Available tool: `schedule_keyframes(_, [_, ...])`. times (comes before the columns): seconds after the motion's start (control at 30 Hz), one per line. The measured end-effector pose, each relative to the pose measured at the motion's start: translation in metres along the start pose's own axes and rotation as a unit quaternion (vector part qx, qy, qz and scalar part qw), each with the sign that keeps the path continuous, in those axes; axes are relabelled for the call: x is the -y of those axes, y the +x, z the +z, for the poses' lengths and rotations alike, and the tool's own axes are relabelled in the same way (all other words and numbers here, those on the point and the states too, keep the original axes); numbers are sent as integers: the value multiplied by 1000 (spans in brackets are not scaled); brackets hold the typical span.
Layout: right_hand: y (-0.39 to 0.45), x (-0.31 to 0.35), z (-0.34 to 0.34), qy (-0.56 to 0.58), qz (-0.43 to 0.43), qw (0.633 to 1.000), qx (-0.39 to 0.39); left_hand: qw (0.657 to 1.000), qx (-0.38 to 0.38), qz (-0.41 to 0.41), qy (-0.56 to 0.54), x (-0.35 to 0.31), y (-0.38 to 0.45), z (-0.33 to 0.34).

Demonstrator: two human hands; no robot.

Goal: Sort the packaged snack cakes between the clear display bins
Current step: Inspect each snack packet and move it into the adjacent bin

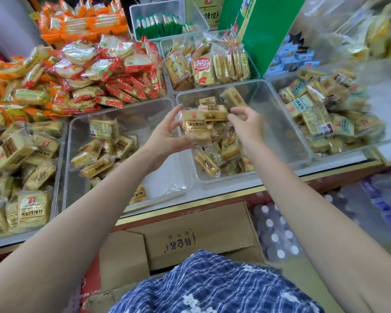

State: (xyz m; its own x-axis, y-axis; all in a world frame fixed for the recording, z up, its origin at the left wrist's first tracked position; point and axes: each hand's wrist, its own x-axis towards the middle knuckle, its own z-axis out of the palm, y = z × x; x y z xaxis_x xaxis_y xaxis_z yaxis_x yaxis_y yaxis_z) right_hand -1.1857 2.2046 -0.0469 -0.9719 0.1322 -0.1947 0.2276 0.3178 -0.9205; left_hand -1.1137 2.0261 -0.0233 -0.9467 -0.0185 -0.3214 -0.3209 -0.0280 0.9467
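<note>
Hands are raised over the middle clear bin (269, 96), which is partly filled with yellow packaged snack cakes. One cake packet (195, 128) is gripped by the left hand (165, 136) between thumb and curled fingers, above the rim shared with the neighbouring bin (77, 141). A second packet (231, 98) is pinched at its lower end by the right hand (246, 123).

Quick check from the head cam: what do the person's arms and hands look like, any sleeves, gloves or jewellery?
Both arms are bare up to the frame edge, no sleeves showing. The left hand and right hand wear no gloves; no rings, watch or bracelets are visible. Low in the frame is a blue-and-white checked garment with white flower shapes.
</note>
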Motion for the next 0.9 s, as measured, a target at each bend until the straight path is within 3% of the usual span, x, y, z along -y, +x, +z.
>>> schedule_keyframes(0.1, [-8,-2,2,94,-8,976,196,998,51,3,44,3,7,10])
schedule_keyframes(0.13, [-8,-4,3,113,-11,968,226,997,59,1,54,4,10,13])
schedule_keyframes(0.27, [-4,-6,-5,69,-23,985,157,995,7,9,104,12,17,15])
schedule_keyframes(0.33, [2,-9,-12,-36,-42,988,147,989,-52,14,138,18,19,8])
schedule_keyframes(0.43, [7,-15,-15,-209,-116,964,114,970,-124,8,211,30,16,-13])
schedule_keyframes(0.5, [4,-10,-10,-248,-175,951,59,947,-156,10,280,40,7,-29])
schedule_keyframes(0.57, [-3,1,5,-263,-242,932,60,924,-175,14,340,52,-8,-46])
schedule_keyframes(0.7, [-22,18,56,-253,-288,901,205,867,-215,15,449,79,-39,-83])
schedule_keyframes(0.9, [-48,6,139,-279,-214,850,391,799,-294,-29,524,117,-78,-132])
